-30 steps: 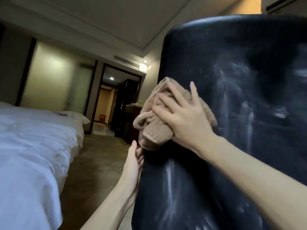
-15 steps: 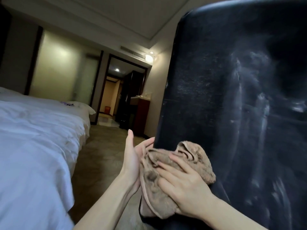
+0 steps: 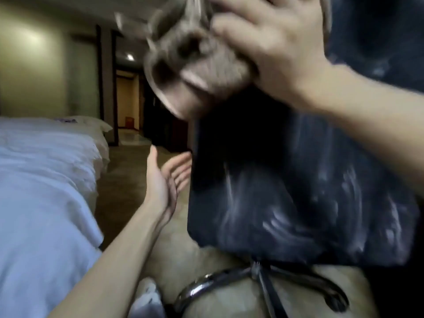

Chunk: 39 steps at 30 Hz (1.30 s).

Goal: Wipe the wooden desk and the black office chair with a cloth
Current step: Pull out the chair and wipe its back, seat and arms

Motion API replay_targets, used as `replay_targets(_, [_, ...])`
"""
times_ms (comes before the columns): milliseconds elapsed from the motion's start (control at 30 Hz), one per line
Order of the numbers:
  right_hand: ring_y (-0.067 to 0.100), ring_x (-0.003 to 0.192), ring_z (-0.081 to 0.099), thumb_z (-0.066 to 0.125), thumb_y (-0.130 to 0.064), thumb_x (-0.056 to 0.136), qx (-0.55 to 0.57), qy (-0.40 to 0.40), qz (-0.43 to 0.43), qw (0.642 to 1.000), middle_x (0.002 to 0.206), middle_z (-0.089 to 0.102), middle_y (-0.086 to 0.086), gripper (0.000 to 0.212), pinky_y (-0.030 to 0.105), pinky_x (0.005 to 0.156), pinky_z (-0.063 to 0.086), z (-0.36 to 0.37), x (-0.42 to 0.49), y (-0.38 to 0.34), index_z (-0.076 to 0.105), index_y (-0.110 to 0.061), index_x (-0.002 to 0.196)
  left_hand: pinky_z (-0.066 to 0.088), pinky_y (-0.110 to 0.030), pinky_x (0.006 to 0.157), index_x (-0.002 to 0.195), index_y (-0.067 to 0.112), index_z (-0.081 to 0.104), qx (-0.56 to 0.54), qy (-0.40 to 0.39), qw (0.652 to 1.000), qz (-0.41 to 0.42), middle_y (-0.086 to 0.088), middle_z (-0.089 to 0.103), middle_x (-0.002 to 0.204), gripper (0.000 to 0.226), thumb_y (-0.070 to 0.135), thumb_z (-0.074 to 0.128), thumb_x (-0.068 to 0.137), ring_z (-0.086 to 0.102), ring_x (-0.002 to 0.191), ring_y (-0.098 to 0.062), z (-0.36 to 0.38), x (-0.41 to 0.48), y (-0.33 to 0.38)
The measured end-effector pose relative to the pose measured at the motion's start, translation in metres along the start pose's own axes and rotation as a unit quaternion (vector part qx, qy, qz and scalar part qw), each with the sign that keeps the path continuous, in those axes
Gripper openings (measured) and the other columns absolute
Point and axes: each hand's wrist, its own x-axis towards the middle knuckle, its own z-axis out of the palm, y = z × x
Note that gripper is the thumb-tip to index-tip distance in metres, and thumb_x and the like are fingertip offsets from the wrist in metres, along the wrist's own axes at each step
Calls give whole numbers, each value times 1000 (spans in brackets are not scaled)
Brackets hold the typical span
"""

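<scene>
This is a hotel-style bedroom. A bed (image 3: 41, 180) made up in white linen fills the left side, with a pillow (image 3: 91, 125) at its far end, and brownish carpet (image 3: 128, 171) covers the floor. Beyond it a dark-framed doorway (image 3: 99, 72) opens onto a short entry corridor lit by a recessed ceiling spotlight (image 3: 130, 57), with dark cabinetry (image 3: 160, 127) beside it. A black office chair (image 3: 286, 203) on a chrome base (image 3: 199, 288) stands close by.

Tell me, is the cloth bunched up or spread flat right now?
Bunched up: the brown cloth shows as a crumpled wad with deep folds under the right hand, against the black office chair.
</scene>
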Motion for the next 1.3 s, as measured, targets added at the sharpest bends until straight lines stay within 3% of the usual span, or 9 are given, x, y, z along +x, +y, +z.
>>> replay_targets(100, [32, 138, 50, 28, -24, 107, 10, -194, 15, 981, 148, 56, 9, 40, 49, 106, 43, 20, -19, -17, 62, -13, 125, 42, -39, 115, 127, 18, 69, 17, -11, 1000, 15, -2, 75, 124, 81, 76, 20, 99, 68, 120, -16, -1, -2, -4])
replay_targets(200, [33, 148, 38, 28, -24, 104, 8, -272, -21, 962, 148, 55, 8, 41, 63, 116, 30, 38, -39, -46, 62, -14, 124, 44, -33, 110, 115, 25, 71, 16, -10, 1000, 22, 6, 78, 111, 73, 76, 21, 98, 70, 112, -9, -2, 9, -9])
replay_targets(333, [33, 134, 57, 54, -15, 103, 110, -118, 44, 986, 127, 72, 6, 23, 61, 108, 40, 35, -99, -116, 76, -14, 103, 47, -32, 102, 131, 18, 68, -15, -26, 1000, 7, -2, 74, 122, 71, 68, 25, 104, 67, 116, -15, 4, 7, -16])
replay_targets(467, [29, 137, 55, 68, -13, 88, 227, -174, 40, 957, 130, 70, 8, 15, 49, 103, 39, 14, -158, -182, 76, -13, 101, 51, -45, 102, 131, 8, 68, -31, -89, 995, -30, -17, 71, 127, 85, 75, 26, 99, 69, 119, -29, 0, -1, -21])
replay_targets(600, [21, 133, 59, 58, -14, 92, 280, -207, -72, 935, 124, 73, 1, 19, 45, 109, 38, 2, -191, -208, 76, -20, 93, 51, -44, 104, 129, 10, 67, 9, -42, 998, -45, -12, 75, 122, 89, 82, 27, 94, 73, 112, -24, -13, 4, -23])
replay_targets(767, [25, 126, 64, 56, -8, 100, 258, -202, -176, 928, 104, 77, 0, 29, 56, 115, 40, -2, -180, -197, 70, -21, 78, 39, -39, 117, 128, 16, 69, 79, -39, 996, -20, 0, 76, 121, 85, 79, 21, 97, 68, 118, -15, -21, 12, -29])
replay_targets(1000, [43, 129, 59, 56, -17, 106, 94, -36, -53, 993, 117, 76, 5, 26, 83, 98, 35, 17, -62, -70, 77, -14, 92, 37, -33, 98, 103, 20, 71, 65, -45, 996, -42, 0, 62, 117, 76, 79, 25, 96, 55, 103, -25, -24, 16, -34])
replay_targets(1133, [34, 136, 55, 48, -23, 110, 17, -51, 6, 999, 132, 69, -3, 24, 71, 103, 39, 29, -24, -33, 72, -18, 106, 46, -37, 109, 118, 21, 72, 66, -33, 996, -45, 3, 70, 119, 82, 82, 24, 94, 66, 111, -16, -25, 20, -36])
replay_targets(1300, [39, 138, 51, 48, -14, 103, 120, -145, 3, 982, 117, 74, 8, 27, 81, 108, 24, 44, -57, -90, 75, -12, 97, 50, -27, 81, 115, 19, 68, 39, -17, 998, -54, 2, 77, 87, 84, 83, 19, 94, 73, 87, -12, -28, 23, -38])
